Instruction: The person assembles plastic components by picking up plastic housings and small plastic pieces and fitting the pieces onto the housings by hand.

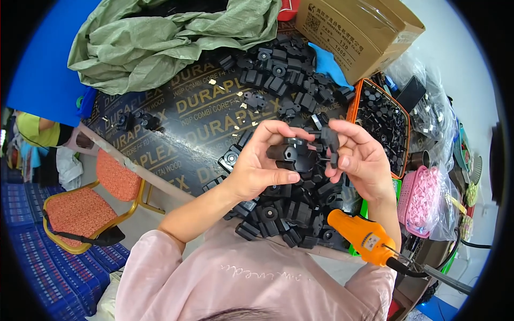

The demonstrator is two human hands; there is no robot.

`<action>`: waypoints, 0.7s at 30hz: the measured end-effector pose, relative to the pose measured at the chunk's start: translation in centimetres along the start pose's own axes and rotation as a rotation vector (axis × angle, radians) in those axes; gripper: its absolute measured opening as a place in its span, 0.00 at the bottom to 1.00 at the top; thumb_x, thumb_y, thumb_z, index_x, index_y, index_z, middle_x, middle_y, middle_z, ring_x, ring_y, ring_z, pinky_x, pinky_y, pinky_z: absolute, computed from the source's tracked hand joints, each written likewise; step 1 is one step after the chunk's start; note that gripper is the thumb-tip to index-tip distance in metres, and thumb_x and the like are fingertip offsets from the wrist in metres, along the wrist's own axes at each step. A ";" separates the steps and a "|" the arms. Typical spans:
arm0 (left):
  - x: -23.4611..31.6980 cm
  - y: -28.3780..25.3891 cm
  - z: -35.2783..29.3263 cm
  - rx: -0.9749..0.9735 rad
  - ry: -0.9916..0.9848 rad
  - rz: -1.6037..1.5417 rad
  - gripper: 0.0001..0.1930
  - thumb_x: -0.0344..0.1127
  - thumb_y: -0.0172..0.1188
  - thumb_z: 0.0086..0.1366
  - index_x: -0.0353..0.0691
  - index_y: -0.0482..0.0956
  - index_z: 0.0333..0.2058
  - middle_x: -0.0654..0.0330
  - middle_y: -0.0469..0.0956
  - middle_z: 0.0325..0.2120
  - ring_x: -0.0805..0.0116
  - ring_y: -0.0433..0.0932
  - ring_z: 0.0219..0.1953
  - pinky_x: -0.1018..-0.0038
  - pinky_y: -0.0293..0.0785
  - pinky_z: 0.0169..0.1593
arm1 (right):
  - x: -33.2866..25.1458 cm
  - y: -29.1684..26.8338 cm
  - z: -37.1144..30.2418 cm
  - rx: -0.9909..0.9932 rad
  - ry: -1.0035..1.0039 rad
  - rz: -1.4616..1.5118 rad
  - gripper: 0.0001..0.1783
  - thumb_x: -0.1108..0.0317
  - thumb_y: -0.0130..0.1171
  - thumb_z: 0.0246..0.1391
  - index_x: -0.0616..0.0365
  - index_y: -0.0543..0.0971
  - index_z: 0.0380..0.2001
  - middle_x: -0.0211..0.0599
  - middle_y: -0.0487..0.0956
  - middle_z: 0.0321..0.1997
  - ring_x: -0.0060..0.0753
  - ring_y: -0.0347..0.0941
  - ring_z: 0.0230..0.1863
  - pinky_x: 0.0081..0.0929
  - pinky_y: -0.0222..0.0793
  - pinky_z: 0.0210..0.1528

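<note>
Over the table, my left hand [263,157] grips a black plastic housing [293,155] between thumb and fingers. Close beside it, my right hand [360,157] pinches a flat black plastic part [329,143] with small pins or posts toward the housing. The two pieces are almost together; whether they touch I cannot tell. Below my hands lies a heap of black plastic housings [289,211], some with a round metal-centred end. More black housings [278,69] are piled farther back.
An orange electric screwdriver [361,238] hangs by my right forearm. To the right stand an orange-rimmed tray [405,115] of small black parts and a pink basket [409,200] of pink pieces. A cardboard box [358,35] and green woven sack [160,45] sit at the back.
</note>
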State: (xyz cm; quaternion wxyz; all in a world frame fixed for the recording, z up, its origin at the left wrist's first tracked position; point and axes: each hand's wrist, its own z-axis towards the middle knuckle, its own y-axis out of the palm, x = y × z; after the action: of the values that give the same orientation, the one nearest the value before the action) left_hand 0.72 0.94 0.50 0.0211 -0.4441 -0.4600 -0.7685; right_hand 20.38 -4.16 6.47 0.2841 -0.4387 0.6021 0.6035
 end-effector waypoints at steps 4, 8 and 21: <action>0.1 -0.4 0.3 -0.049 0.273 0.408 0.27 0.16 0.61 0.43 0.42 0.57 0.40 0.48 0.62 0.50 0.59 0.66 0.52 0.64 0.64 0.53 | 0.3 0.4 -0.6 -0.015 -0.001 -0.015 0.24 0.78 0.54 0.49 0.65 0.64 0.51 0.44 0.73 0.42 0.32 0.76 0.33 0.23 0.75 0.32; -0.6 -0.7 1.1 -0.072 0.649 0.810 0.25 0.17 0.59 0.45 0.42 0.54 0.36 0.42 0.62 0.48 0.49 0.65 0.52 0.61 0.60 0.55 | 0.4 0.1 -0.6 0.022 0.034 0.114 0.18 0.74 0.52 0.52 0.64 0.63 0.47 0.44 0.75 0.37 0.38 0.77 0.29 0.28 0.77 0.28; -1.1 -0.2 1.3 -0.082 0.783 1.035 0.30 0.17 0.59 0.41 0.38 0.59 0.45 0.47 0.64 0.47 0.47 0.65 0.50 0.51 0.55 0.58 | 1.0 0.6 0.1 -0.022 0.179 0.095 0.10 0.71 0.52 0.54 0.60 0.65 0.38 0.39 0.76 0.29 0.33 0.76 0.22 0.22 0.72 0.19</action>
State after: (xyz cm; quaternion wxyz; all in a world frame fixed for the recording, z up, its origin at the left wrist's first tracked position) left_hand 2.11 1.59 -0.17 0.5377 -0.2956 -0.1151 -0.7812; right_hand 19.34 -4.32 5.89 0.1952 -0.4649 0.6387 0.5813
